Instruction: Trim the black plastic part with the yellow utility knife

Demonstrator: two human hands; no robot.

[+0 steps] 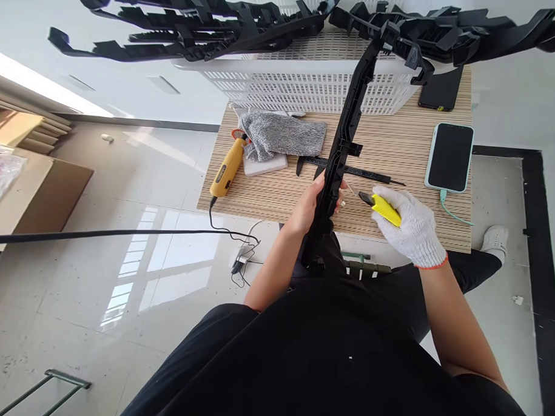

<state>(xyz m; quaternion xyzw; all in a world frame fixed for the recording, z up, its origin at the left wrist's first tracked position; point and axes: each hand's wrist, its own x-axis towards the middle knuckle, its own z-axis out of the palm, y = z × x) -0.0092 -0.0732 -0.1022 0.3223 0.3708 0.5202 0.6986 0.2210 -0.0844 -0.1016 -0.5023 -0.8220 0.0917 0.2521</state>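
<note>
My bare left hand (308, 204) is wrapped round a long black plastic trim piece (342, 146), which slants up from my lap across the table. The upper end of this piece reaches the parts over the basket. In a white knitted glove with a red-orange cuff, my right hand (408, 225) grips a yellow-handled utility knife (385, 209). Its thin tip points left toward the trim piece, just right of my left fingers; whether it touches cannot be made out. Behind the piece, a dark caliper (367, 173) lies on the tabletop.
A white plastic basket (282, 87) at the back carries several black trim pieces (247, 34) that jut out sideways. On the slatted table (398, 139) lie a yellow corded rotary tool (228, 168), a grey cloth (284, 135), a white block (266, 165), a cabled phone (450, 156) and a dark phone (440, 91).
</note>
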